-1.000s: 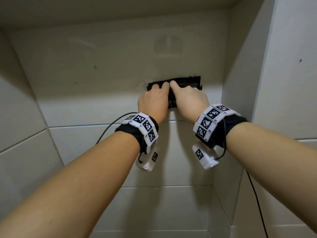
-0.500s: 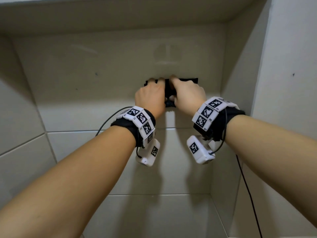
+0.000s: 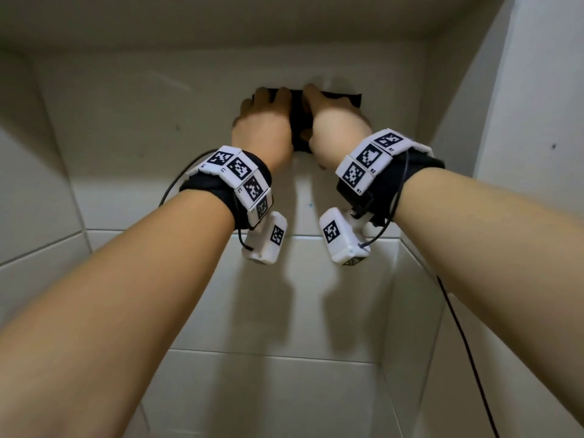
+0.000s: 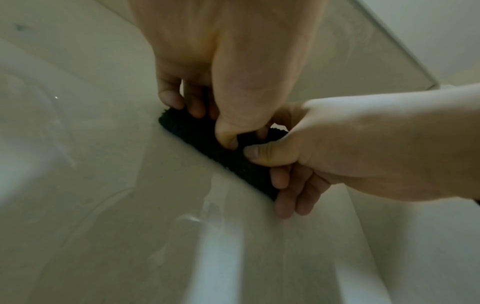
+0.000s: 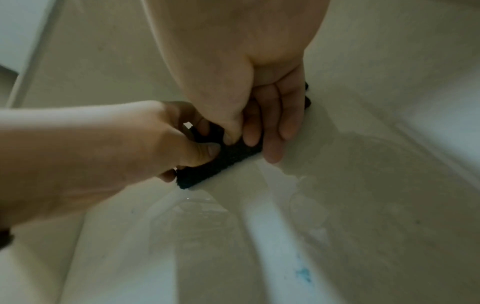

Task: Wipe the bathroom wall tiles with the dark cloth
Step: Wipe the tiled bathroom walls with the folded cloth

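Pressing side by side, the left hand (image 3: 264, 128) and right hand (image 3: 336, 131) hold the dark cloth (image 3: 298, 121) flat against the upper wall tile (image 3: 126, 121) near the corner, thumbs curled into its folds, fingers spread over it.

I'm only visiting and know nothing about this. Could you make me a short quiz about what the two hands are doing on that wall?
1. True or false: both the left hand and the right hand are on the dark cloth.
2. What is the cloth pressed against? A) a mirror B) the tiled wall C) a window
3. Fill in: low on the tile, the right wrist view shows a small ____ smudge.

Key: 1 true; 2 B; 3 blue
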The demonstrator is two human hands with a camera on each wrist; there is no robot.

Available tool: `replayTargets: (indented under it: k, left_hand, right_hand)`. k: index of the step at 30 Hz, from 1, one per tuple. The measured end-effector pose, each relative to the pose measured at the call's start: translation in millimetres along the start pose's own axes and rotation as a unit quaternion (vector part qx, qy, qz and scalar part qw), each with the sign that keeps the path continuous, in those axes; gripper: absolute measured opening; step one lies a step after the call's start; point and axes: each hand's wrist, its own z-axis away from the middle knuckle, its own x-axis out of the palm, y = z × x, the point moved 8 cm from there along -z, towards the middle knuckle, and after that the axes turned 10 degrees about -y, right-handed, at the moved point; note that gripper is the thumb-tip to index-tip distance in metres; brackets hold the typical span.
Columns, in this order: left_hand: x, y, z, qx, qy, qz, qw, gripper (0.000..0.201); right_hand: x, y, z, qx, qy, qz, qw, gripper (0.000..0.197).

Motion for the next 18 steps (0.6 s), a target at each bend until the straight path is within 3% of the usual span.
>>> replayTargets:
  k: [8, 18]
  left_hand:
    - [16.4, -2.0, 16.8, -0.001, -0.034, 0.033, 0.999, 0.035]
    - [55.8, -9.6, 50.6, 0.002, -0.030, 0.039, 0.999, 0.032]
  right_hand:
    - [25.4, 2.5, 19.9, -0.008, -0.001, -0.013, 1.000, 0.029]
    - [66.7, 7.5, 48.5, 0.011, -0.015, -0.026, 0.999, 0.036]
